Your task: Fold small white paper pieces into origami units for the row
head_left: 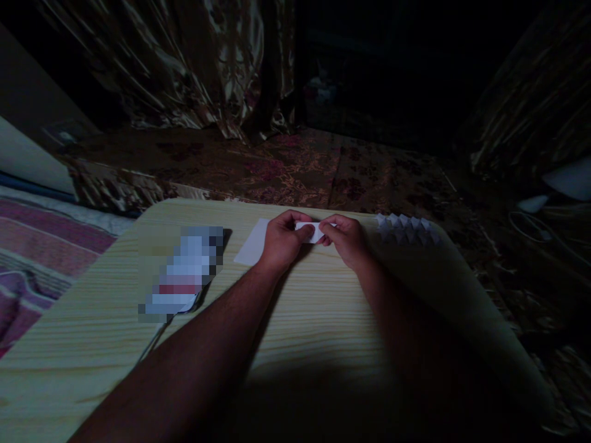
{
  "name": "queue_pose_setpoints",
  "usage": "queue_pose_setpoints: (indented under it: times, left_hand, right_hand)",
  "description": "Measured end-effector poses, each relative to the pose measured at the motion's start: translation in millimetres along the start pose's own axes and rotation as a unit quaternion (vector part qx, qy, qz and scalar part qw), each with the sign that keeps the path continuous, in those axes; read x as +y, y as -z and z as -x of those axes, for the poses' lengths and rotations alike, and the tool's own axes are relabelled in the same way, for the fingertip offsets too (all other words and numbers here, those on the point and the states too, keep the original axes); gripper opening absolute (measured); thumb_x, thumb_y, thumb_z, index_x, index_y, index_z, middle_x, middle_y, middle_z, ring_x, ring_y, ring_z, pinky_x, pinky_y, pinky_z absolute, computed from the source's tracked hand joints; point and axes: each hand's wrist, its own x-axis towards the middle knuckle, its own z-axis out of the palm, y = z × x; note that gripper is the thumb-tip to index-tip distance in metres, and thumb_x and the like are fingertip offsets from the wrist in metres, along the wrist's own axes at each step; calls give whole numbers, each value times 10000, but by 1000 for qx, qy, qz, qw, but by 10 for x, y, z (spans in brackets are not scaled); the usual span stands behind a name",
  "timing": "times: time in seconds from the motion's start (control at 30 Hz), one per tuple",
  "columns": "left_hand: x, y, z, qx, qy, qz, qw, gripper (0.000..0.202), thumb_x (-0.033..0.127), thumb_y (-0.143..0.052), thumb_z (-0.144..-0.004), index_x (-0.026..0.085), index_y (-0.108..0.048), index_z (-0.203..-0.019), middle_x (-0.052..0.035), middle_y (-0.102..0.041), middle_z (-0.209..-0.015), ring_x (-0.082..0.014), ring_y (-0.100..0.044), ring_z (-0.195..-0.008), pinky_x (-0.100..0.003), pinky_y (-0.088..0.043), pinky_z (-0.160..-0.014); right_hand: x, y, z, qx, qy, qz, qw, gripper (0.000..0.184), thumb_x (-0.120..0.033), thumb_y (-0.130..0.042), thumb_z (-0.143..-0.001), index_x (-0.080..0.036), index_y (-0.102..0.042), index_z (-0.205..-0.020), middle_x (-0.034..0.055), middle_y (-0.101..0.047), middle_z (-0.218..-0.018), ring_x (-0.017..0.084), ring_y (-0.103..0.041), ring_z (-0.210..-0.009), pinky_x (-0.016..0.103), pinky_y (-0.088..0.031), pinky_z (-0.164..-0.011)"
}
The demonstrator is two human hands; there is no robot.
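A small piece of white paper (pixel 303 226), apparently folded, is held between my two hands above the far part of the wooden table. My left hand (pixel 287 239) pinches its left side, thumb on top. At the right end, the thumb and fingers of my right hand (pixel 344 237) grip the same paper. Flat on the table, partly behind my left hand, lies a white sheet of paper (pixel 252 243). To the right of my right hand stand several small pointed folded paper pieces (pixel 406 227) in rows.
On the left of the table (pixel 318 332) lies a blurred-out device (pixel 184 271) with a cable (pixel 150 344) running toward me. Beyond the far edge are a patterned cloth-covered ledge (pixel 286 166) and shiny curtains (pixel 231 61). Striped bedding (pixel 41 246) borders the left side.
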Motion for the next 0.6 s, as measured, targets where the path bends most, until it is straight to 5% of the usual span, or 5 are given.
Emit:
queue_pose_setpoints:
  times: [0.13,0.6]
  left_hand:
    - [47,-4,28,-42,-14,-54,998,258,293,-744,-636,163,-656,-841,9,-642,-713,-100,-530,-588,-214,-411,-549]
    - [-6,10,11,-57,-36,-99,993,276,332,-742,-650,155,-650,-841,-9,-657,-760,-103,-521,-577,-221,-392,-539]
  right_hand:
    - [-3,4,0,-11,0,-11,1000,203,-365,-634,-740,-164,-638,-768,4,-644,-544,116,-575,-483,218,-432,-487]
    - [-26,3,15,23,25,37,999,123,-299,-621,-715,-177,-628,-729,-41,-556,-511,99,-513,-474,215,-401,-489]
